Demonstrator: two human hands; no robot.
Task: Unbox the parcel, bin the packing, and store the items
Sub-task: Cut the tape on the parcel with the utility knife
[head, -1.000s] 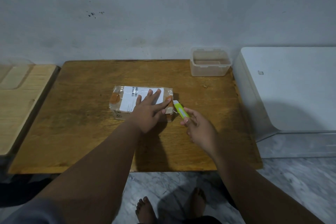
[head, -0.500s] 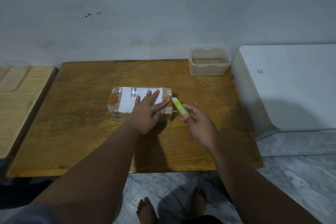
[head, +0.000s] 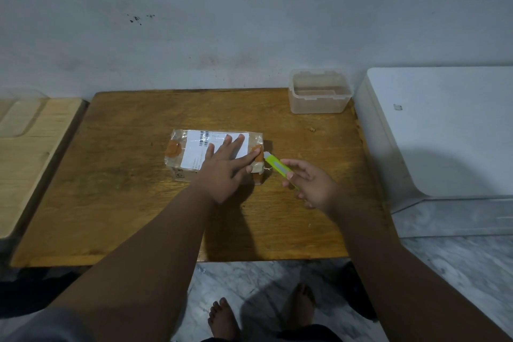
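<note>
Brown cardboard under glossy clear tape, with a white barcode label (head: 194,154) and orange patches (head: 173,148) at both ends: the parcel (head: 177,165) lies beneath the flat, straight-fingered left hand (head: 224,172), long axis running left to right. The right hand (head: 313,186), just beside its right end, pinches a lime-green cutter (head: 277,166) pointing at the parcel.

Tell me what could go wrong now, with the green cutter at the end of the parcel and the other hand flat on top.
1. The left hand presses the parcel with fingertips right beside the tip of the cutter; a slip could cut them.
2. The right hand pinches the cutter by its rear half, so control may be weak.
3. A deep cut might damage the hidden contents.
</note>
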